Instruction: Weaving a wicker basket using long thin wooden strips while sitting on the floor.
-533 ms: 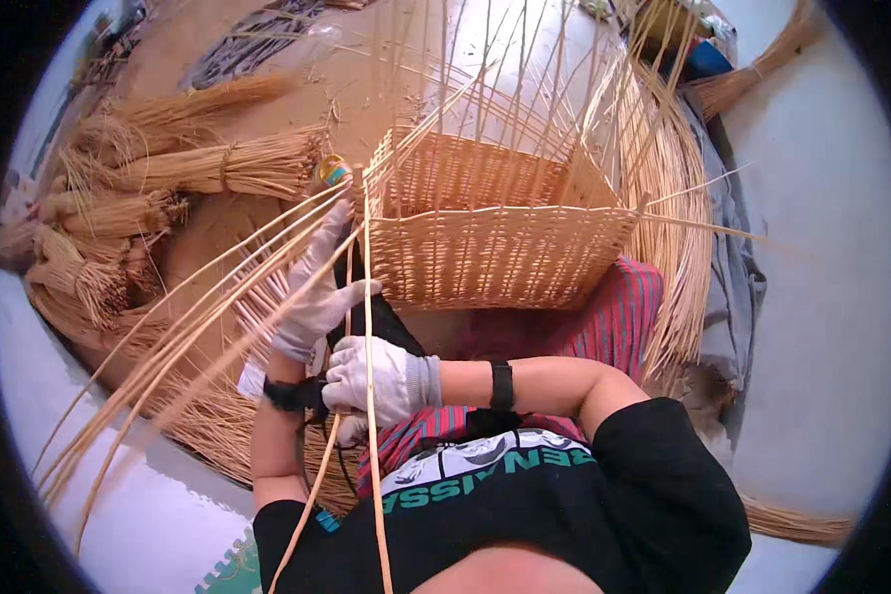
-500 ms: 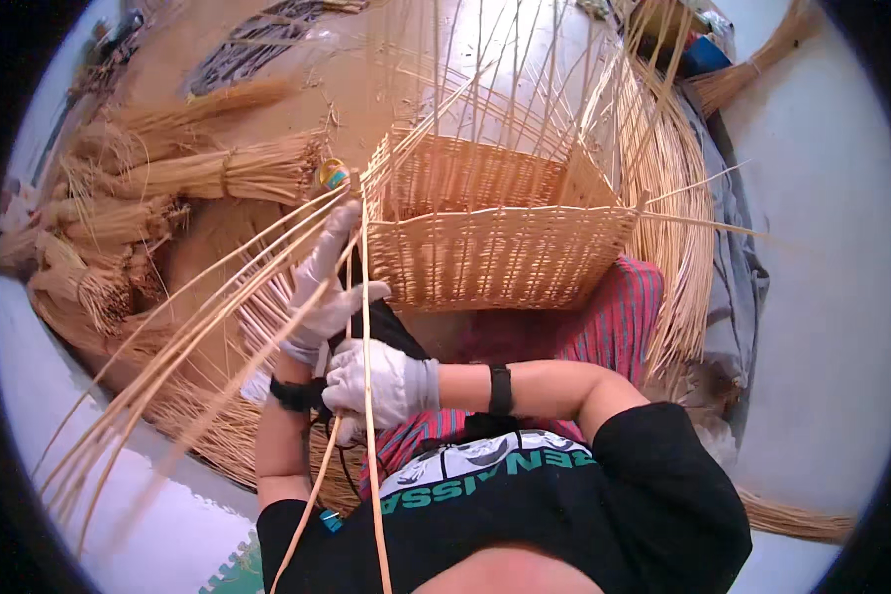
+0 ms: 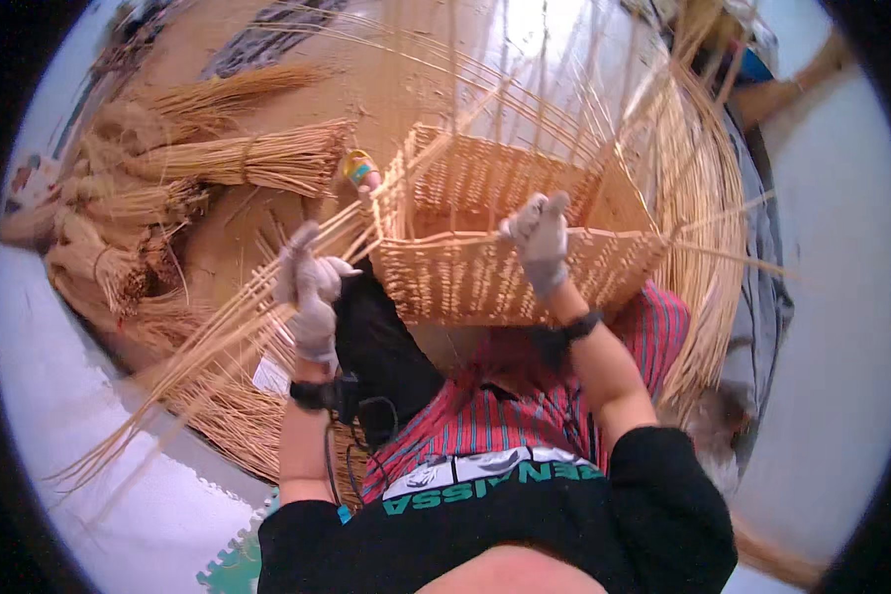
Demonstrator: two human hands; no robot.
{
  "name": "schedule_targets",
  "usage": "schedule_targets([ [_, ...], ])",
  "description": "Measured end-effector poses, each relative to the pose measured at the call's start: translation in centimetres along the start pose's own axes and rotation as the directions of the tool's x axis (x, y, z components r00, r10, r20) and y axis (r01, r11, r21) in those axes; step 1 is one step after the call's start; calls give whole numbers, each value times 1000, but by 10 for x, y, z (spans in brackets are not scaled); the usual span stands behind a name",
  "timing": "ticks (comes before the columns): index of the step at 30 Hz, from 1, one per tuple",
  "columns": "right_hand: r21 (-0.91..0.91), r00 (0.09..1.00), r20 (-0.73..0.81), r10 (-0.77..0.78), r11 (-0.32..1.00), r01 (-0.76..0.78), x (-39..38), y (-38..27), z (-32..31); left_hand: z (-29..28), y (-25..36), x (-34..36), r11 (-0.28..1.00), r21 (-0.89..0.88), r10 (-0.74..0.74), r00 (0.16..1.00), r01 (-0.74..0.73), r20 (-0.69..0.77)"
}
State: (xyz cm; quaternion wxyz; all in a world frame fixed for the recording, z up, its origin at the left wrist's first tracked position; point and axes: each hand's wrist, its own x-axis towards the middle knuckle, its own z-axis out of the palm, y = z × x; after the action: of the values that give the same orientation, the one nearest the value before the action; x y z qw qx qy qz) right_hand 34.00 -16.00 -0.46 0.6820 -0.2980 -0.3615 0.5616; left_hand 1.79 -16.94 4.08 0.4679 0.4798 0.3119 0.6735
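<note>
A rectangular wicker basket (image 3: 445,282) of tan woven rods sits in front of my knees, with long upright stakes rising from its sides. My right hand (image 3: 540,243), in a white glove, is closed at the middle of the basket's near rim, fingers curled over the edge. My left hand (image 3: 312,292), also gloved, is left of the basket's corner, with thumb and fingers apart. Behind and beside it, loose wicker rods (image 3: 203,346) fan from that corner toward the lower left. Motion blurs both hands somewhat.
Tied bundles of rods (image 3: 247,158) lie on the floor at left. A long sheaf of pale rods (image 3: 708,238) rests right of the basket, beside grey cloth (image 3: 762,287). A small yellow and teal roll-like thing (image 3: 359,168) is near the basket's far left corner.
My right hand has left the rods beside my left wrist and moved up and right to the basket's near rim. My left hand has dropped slightly. The rods hanging toward my chest are gone from there.
</note>
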Motion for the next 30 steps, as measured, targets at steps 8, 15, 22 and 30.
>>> schedule_targets([
  [8, -552, 992, -86, -92, 834, 29, -25, -12, -2, 28, -57, -39, 891, 395, -121, 955, 224, -270],
  [15, -712, 970, -202, -137, 700, -49, -10, -1, -6, 16, -86, -5, 874, 405, -308, 951, 269, 35],
  [22, -695, 911, 119, -394, 623, 360, -55, -26, 76, 24, -95, -7, 809, 561, -153, 985, 174, -84],
  [30, -676, 931, 365, -1, 687, 266, 109, -37, 146, 31, -82, -9, 942, 136, -304, 952, 306, -41],
])
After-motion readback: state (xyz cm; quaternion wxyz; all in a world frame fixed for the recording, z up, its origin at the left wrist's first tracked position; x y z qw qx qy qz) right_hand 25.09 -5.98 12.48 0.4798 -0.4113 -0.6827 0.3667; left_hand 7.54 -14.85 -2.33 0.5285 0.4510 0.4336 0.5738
